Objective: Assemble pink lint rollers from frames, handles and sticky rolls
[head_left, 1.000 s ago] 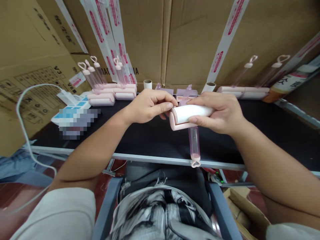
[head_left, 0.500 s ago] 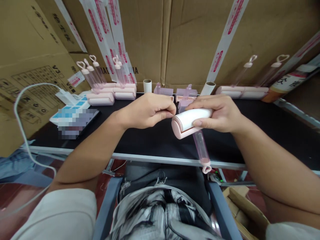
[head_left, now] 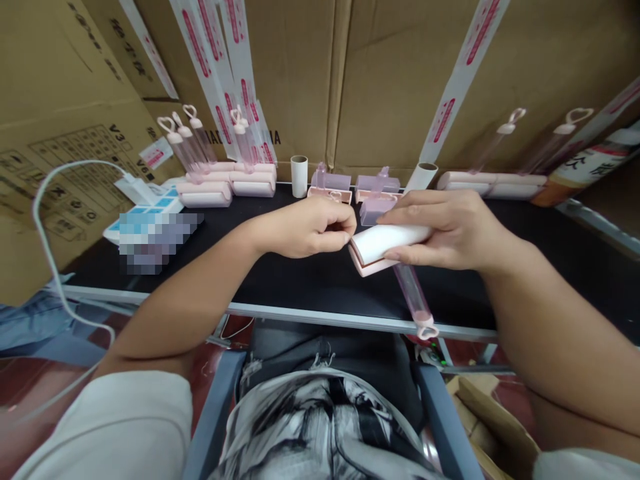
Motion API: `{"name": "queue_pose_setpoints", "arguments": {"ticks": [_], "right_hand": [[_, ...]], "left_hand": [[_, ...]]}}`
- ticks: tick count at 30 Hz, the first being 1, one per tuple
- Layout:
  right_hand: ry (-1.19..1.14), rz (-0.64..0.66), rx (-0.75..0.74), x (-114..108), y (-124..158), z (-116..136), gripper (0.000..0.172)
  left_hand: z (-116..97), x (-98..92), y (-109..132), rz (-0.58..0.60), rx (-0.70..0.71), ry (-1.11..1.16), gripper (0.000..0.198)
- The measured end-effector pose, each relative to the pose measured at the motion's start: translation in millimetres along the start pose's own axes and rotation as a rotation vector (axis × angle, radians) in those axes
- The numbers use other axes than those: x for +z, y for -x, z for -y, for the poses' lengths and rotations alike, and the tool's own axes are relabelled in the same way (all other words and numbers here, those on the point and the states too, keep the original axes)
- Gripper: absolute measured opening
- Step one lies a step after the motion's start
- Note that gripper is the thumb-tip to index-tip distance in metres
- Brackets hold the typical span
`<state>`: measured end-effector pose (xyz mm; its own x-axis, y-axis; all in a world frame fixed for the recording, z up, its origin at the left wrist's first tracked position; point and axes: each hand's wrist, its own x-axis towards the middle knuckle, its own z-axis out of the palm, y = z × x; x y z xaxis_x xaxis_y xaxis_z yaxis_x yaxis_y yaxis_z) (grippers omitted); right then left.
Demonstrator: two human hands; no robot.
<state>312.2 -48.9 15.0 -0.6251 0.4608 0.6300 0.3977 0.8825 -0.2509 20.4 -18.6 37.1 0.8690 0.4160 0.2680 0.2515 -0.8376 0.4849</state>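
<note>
My right hand (head_left: 445,230) grips a lint roller, its fingers over the white paper roll (head_left: 385,241) seated in a pale pink case (head_left: 373,268). The see-through purple handle (head_left: 413,293) slants down toward me, its pink heart-shaped loop (head_left: 426,329) out past the table's front edge. My left hand (head_left: 313,227) is closed in a pinch at the left end of the roll. What its fingertips hold, if anything, is too small to make out.
Finished-looking pink lint rollers (head_left: 205,195) stand at the back left, others (head_left: 493,183) at the back right. Two white paper tubes (head_left: 299,177) and several purple-lidded pink cases (head_left: 330,190) line the back. A power strip (head_left: 145,215), a bottle (head_left: 585,167) and cardboard walls (head_left: 395,80) surround the black table (head_left: 280,287).
The roller has tilted slightly, so its round left end shows less. My left hand stays pinched at that end. The whole view has shifted a little.
</note>
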Motion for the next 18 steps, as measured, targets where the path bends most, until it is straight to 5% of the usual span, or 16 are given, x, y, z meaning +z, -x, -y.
{"name": "queue_pose_setpoints", "arguments": {"ticks": [7,12,18], "right_hand": [[0.117,-0.061,-0.057,-0.5,1.3,6.6,0.029],[0.163,-0.158,-0.158,-1.1,3.0,6.1,0.035],[0.127,-0.157,-0.053,-4.4,8.4,3.1,0.04]], "left_hand": [[0.5,3.3,-4.4,0.074,-0.297,0.606,0.01],[2.9,2.7,-2.9,0.063,-0.292,0.796,0.024],[4.7,5.9,-2.4,0.022,-0.289,0.865,0.041]]}}
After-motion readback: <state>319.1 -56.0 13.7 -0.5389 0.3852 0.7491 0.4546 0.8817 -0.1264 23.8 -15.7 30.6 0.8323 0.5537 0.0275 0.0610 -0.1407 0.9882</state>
